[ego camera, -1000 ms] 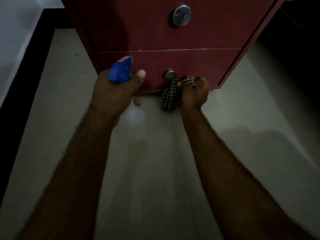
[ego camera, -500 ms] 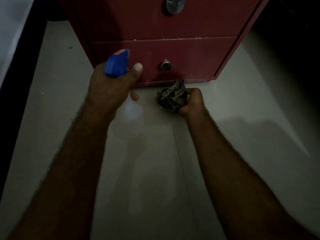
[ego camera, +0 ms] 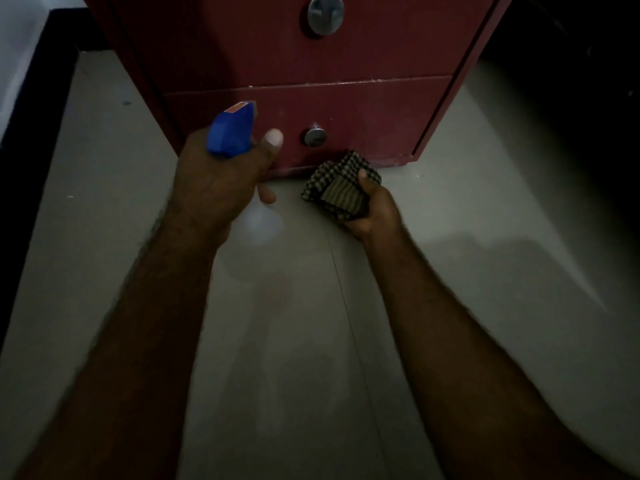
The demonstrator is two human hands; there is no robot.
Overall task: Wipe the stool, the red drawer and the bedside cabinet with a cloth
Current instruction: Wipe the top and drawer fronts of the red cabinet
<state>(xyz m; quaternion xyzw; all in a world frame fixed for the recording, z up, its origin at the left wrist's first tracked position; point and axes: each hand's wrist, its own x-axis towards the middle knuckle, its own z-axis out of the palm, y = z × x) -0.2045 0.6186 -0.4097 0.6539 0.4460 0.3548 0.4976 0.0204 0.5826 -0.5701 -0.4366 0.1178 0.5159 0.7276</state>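
Reference point: lower drawer knob [ego camera: 315,136]. One second ago the right hand [ego camera: 372,209] pressed the checked cloth [ego camera: 337,188] against the front of the red drawer [ego camera: 381,123], level with the knob and just to its right. Half a second ago the hand had drawn back off the drawer to a position below the knob, over the floor [ego camera: 450,220]. It now sits below and right of the knob, thumb on top of the cloth. The cloth, which hung loose from the grip, is now bunched into a compact wad. Its upper edge lies at the bottom edge of the bedside cabinet [ego camera: 242,46]; contact cannot be confirmed.
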